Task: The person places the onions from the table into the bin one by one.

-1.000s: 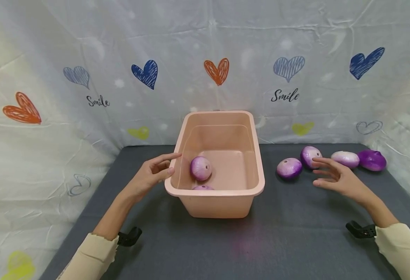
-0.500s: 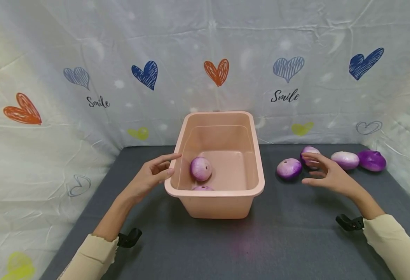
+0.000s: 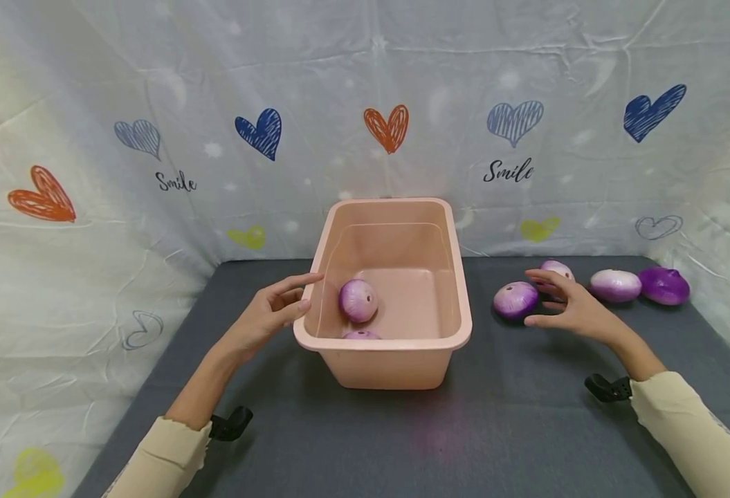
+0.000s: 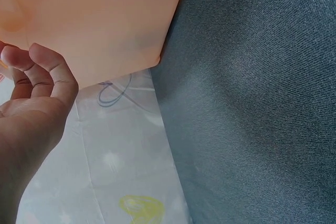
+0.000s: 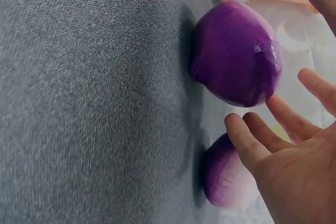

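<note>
A peach plastic tub [image 3: 383, 343] stands mid-table with two purple-and-white onions in it, one in plain sight [image 3: 358, 301] and one mostly hidden behind the front wall. At the tub's left rim rests my left hand [image 3: 271, 311], index finger stretched along the edge and the other fingers bent; the left wrist view shows it beside the tub wall [image 4: 94, 30]. My right hand [image 3: 570, 308] is spread with nothing in it, fingertips right by the nearest onion [image 3: 515, 300]. Behind those fingers another onion [image 3: 558, 269] is partly covered. The right wrist view shows the purple onion [image 5: 236, 53] close to the fingers.
Farther right on the dark grey tablecloth [image 3: 526, 429] lie a whitish onion [image 3: 615, 286] and a deep purple one [image 3: 665, 286]. A white curtain [image 3: 315, 62] printed with hearts hangs behind the table and along both sides.
My right hand has moved left, from over the back onion to beside the onion nearest the tub. The left hand and the tub have stayed where they were.
</note>
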Demonstrator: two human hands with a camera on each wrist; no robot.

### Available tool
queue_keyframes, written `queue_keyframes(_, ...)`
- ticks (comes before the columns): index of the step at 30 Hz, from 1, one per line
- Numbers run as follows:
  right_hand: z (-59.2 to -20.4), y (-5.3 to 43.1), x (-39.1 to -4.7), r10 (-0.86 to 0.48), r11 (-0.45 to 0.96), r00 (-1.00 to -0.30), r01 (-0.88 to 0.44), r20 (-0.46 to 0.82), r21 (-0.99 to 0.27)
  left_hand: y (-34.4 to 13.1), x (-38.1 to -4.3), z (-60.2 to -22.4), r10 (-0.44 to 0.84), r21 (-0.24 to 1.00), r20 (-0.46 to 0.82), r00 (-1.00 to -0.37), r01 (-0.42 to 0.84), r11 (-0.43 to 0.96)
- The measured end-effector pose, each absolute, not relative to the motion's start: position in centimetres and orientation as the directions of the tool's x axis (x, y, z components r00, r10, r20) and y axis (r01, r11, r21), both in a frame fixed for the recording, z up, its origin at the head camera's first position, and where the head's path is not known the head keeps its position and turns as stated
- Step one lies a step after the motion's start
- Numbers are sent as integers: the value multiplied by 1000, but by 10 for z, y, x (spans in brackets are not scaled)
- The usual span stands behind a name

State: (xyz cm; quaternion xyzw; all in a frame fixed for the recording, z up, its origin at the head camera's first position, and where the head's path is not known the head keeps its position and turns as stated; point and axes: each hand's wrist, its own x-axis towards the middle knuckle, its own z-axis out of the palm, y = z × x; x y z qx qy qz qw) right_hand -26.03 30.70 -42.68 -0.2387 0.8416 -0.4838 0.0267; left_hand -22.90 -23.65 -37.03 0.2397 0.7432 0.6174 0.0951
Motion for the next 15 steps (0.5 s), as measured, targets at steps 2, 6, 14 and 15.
queue_keyframes(2,-427,305,-263,-433,418,-883,-375,181,-828,-237,-229,-371,474,963,156,-867,239,121)
queue_keyframes(6,-429,299,-268,-447,415,-878,-375,173,-829,-238,-230,-372,469,962,157,-869,242,127)
queue_keyframes(14,-432,294,-275,-452,455,-880,-367,144,-812,-238,-232,-373,480,965,161,-862,239,105)
queue_keyframes(15,-433,294,-276,-453,454,-880,-366,143,-812,-238,-232,-373,482,966,161,-861,238,102)
